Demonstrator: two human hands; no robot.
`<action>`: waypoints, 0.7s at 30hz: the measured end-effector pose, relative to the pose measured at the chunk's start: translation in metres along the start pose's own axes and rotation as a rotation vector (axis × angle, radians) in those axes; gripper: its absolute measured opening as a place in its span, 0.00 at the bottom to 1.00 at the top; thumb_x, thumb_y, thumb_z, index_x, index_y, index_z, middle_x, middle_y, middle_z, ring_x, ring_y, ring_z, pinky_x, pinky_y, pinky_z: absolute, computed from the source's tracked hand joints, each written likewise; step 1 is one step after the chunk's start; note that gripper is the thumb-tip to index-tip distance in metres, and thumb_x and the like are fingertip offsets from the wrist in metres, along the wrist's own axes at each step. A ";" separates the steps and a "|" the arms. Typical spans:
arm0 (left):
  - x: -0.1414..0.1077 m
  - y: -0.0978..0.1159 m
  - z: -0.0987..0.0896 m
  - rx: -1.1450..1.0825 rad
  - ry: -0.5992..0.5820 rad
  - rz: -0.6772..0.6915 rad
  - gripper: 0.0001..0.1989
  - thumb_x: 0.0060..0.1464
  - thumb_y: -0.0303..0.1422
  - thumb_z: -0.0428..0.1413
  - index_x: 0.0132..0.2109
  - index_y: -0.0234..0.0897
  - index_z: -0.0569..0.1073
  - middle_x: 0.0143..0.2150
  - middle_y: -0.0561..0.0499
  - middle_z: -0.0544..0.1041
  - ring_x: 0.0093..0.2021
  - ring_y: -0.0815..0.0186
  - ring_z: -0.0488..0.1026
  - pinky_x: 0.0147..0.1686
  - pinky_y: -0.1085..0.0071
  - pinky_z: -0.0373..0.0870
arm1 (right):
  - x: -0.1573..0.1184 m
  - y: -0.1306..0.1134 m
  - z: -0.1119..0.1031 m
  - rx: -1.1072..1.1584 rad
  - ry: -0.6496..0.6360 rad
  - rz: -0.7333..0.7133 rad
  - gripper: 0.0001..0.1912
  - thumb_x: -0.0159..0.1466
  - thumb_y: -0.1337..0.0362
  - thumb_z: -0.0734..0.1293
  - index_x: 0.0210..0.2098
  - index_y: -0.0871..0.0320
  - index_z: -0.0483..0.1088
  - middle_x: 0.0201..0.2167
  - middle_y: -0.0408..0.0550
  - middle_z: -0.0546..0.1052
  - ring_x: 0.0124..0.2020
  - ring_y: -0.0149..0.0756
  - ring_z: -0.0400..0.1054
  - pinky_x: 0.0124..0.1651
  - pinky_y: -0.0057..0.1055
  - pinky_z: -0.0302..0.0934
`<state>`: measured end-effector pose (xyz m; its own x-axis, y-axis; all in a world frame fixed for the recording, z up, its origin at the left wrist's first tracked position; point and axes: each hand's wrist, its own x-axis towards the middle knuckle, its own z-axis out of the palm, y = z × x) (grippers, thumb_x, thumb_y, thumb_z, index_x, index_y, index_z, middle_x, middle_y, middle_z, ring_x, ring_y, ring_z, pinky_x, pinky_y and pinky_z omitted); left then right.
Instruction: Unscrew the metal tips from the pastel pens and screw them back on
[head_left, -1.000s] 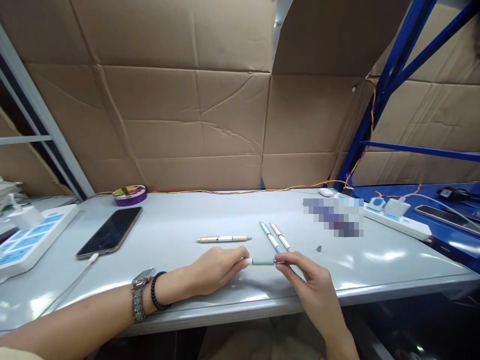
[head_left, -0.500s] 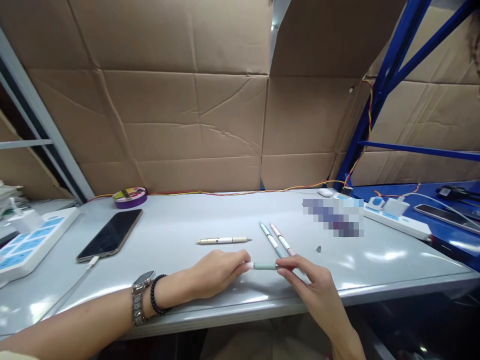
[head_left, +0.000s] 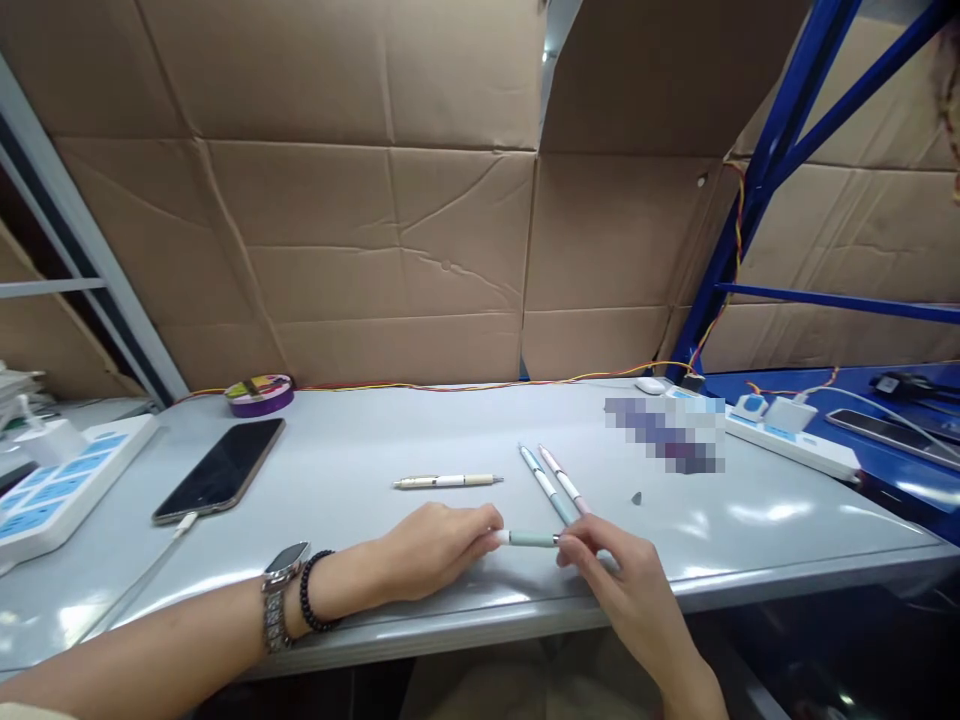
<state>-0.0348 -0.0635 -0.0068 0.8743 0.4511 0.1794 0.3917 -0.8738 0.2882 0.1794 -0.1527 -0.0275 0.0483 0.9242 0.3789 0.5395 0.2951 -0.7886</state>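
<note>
A green and white pen (head_left: 531,539) lies level between my two hands, close to the table's front edge. My left hand (head_left: 442,545) pinches its white end, wearing a watch (head_left: 285,585) and a black bead bracelet at the wrist. At the other end, my right hand (head_left: 619,565) closes thumb and fingers on the pen's metal tip. Just beyond are a light blue and white pen (head_left: 544,480) and a pink and white pen (head_left: 562,475), slanting side by side. A cream and white pen (head_left: 448,481) rests crosswise behind my left hand.
A charging phone (head_left: 221,470) and a power strip (head_left: 75,490) are on the left. A purple tape roll (head_left: 259,397) stands at the back. On the right are a small grey piece (head_left: 637,498), a blurred-out patch and another power strip (head_left: 795,447). Cardboard (head_left: 375,220) walls the back.
My right hand has shifted slightly down and its fingers have moved a little at the pen's tip. My left hand keeps its hold almost unmoved.
</note>
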 end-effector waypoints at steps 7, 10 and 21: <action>-0.014 0.020 -0.002 -0.228 0.067 0.052 0.10 0.65 0.36 0.35 0.47 0.39 0.56 0.34 0.52 0.69 0.25 0.69 0.64 0.28 0.74 0.63 | -0.005 -0.022 0.023 0.536 -0.150 0.137 0.11 0.60 0.56 0.65 0.40 0.53 0.70 0.31 0.44 0.73 0.32 0.34 0.69 0.34 0.28 0.61; -0.017 0.021 0.002 -0.336 0.073 0.243 0.17 0.64 0.42 0.36 0.55 0.40 0.47 0.42 0.47 0.69 0.32 0.67 0.68 0.32 0.72 0.66 | -0.006 -0.027 0.038 0.788 -0.071 0.146 0.12 0.60 0.53 0.64 0.33 0.55 0.68 0.23 0.40 0.68 0.23 0.27 0.62 0.28 0.24 0.56; -0.009 0.010 0.011 0.170 -0.003 0.597 0.32 0.46 0.64 0.44 0.42 0.41 0.67 0.30 0.50 0.64 0.21 0.69 0.57 0.19 0.73 0.54 | 0.001 -0.028 0.040 0.780 -0.224 0.298 0.20 0.62 0.45 0.58 0.30 0.56 0.61 0.15 0.33 0.51 0.18 0.24 0.44 0.21 0.24 0.39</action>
<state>-0.0356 -0.0786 -0.0156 0.9573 -0.1251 0.2607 -0.1256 -0.9920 -0.0150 0.1308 -0.1501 -0.0249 -0.1150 0.9913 0.0637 -0.2043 0.0392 -0.9781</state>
